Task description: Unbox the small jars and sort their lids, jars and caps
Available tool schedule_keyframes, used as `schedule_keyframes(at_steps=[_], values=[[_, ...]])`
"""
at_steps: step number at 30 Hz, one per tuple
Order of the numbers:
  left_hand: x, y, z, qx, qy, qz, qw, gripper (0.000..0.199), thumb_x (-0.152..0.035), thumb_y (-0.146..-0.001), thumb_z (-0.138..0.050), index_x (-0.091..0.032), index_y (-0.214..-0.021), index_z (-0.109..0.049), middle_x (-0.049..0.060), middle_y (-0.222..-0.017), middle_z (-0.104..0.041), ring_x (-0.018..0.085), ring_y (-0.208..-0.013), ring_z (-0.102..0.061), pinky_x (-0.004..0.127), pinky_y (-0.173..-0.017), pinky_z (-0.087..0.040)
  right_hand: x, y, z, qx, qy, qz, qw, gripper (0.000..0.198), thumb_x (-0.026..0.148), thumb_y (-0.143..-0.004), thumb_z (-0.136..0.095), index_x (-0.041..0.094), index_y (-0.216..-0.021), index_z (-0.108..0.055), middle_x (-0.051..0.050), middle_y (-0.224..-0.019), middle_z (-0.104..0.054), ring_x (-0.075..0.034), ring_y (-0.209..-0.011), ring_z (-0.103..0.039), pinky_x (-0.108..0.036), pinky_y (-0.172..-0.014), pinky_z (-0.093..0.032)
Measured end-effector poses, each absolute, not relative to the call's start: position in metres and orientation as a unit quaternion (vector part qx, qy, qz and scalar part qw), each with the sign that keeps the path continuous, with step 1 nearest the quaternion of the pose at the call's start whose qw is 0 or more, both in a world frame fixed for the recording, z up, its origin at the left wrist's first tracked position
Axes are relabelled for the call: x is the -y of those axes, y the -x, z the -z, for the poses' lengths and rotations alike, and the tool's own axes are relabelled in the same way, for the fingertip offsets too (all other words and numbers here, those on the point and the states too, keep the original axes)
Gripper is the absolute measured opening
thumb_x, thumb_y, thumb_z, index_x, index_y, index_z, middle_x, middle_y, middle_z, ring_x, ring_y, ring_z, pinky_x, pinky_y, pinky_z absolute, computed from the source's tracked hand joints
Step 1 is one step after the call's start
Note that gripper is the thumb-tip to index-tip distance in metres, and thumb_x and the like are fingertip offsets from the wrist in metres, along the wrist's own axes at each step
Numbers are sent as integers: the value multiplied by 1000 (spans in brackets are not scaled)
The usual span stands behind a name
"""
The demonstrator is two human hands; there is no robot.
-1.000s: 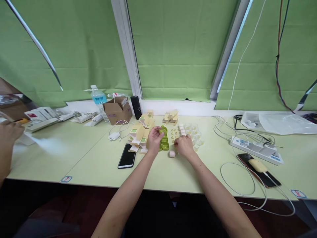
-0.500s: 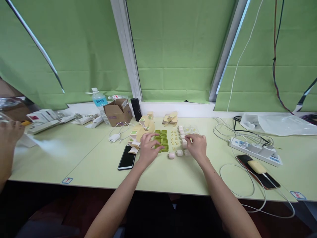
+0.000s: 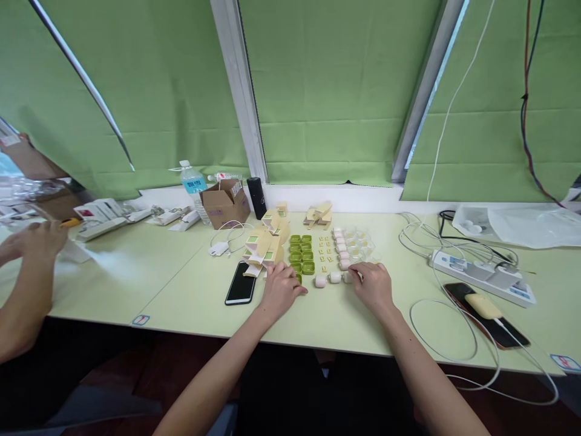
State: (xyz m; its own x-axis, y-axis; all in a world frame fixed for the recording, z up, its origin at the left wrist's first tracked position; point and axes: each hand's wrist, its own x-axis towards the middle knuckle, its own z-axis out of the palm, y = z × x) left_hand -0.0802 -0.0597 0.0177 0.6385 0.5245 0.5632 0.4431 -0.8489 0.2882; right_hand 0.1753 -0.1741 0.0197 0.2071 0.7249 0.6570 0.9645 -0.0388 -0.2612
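My left hand (image 3: 282,289) rests at the near end of the green square cups (image 3: 307,267), which stand in two columns. Its fingers are bent over the nearest cup, partly hiding it, and the thumb is spread away. My right hand (image 3: 373,284) has thumb and index finger closed around a small pale pink rounded piece (image 3: 347,277) at the end of a short front row. More such pieces (image 3: 340,241) form a column beyond. Small yellow parts (image 3: 322,244) lie between cups and pink pieces. Clear plastic domes (image 3: 361,242) sit behind my right hand.
Cream folded card boxes (image 3: 258,245) and a phone (image 3: 240,283) lie left of the cups. Farther back stand a cardboard box (image 3: 224,204), water bottle (image 3: 194,188) and black cylinder (image 3: 256,198). Cables and a power strip (image 3: 481,278) occupy the right. A co-worker's hands (image 3: 40,239) are far left.
My left hand has drawn nearer the table edge, uncovering more green cups. My right hand has come down from the pink column to the front row. The view has turned slightly left.
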Motion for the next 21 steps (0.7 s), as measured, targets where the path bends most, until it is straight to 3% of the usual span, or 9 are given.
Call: schedule_keyframes(at_steps=[7, 14, 21], values=[[59, 82, -21, -262, -907, -322, 70, 18, -37, -82, -80, -27, -67, -79, 6, -75, -66, 25, -88, -48, 42, -79, -29, 175, -174, -21, 602, 701, 180, 338, 27, 15, -93, -51, 21, -82, -76, -4, -81, -77, -19, -74, -66, -32, -72, -33], [35, 100, -52, -291, -797, -530, -1, 22, -34, -89, -71, -25, -69, -74, 4, -70, -69, 26, -83, -52, 42, -82, -34, 175, -173, -22, 589, 685, 208, 374, 25, 16, -93, -52, 20, -82, -75, -5, -81, -78, -19, -72, -67, -31, -71, -34], [20, 105, -48, -309, -812, -495, -17, 19, -30, -92, -60, -23, -82, -75, 6, -75, -73, 26, -85, -57, 41, -82, -37, 177, -170, -22, 521, 725, 203, 402, 29, 27, -94, -50, 20, -80, -74, -3, -62, -70, -16, -56, -57, -29, -68, -34]])
